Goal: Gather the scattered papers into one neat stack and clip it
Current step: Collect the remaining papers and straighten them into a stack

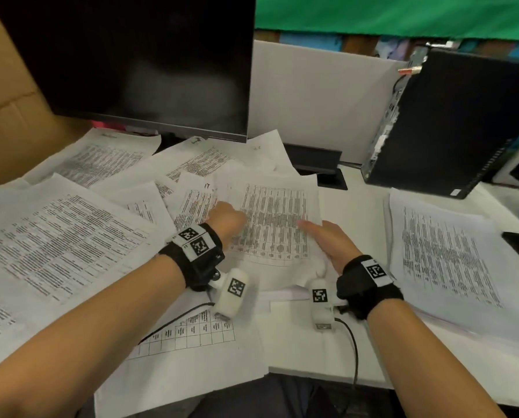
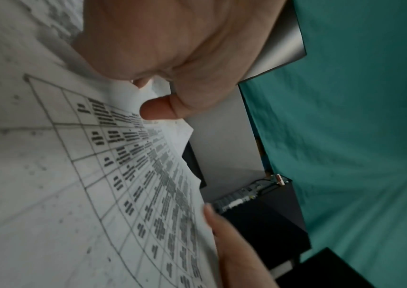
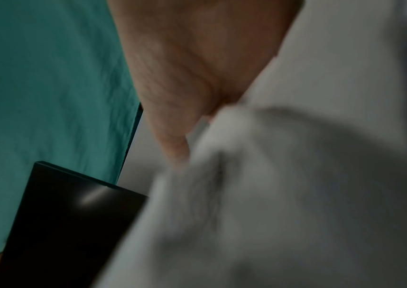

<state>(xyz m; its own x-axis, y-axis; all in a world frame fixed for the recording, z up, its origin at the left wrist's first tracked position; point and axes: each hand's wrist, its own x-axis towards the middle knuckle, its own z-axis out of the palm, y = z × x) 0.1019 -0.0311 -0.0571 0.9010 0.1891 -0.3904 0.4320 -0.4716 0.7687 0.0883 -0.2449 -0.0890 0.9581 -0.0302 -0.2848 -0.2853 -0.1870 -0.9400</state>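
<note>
white printed table sheet [image 1: 273, 218] lifted over the desk's [image 1: 357, 212] scattered papers [image 1: 65, 233], left hand [image 1: 226, 220] pinching it, right hand [image 1: 327, 239] gripping its edge: gathering underway, next needs squaring it onto others.

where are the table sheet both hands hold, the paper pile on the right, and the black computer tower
table sheet [image 1: 274, 218], head view, middle of its printed grid
paper pile [image 1: 445, 260], head view, text block of its top page
black computer tower [image 1: 451, 122], head view, its dark side panel
</note>
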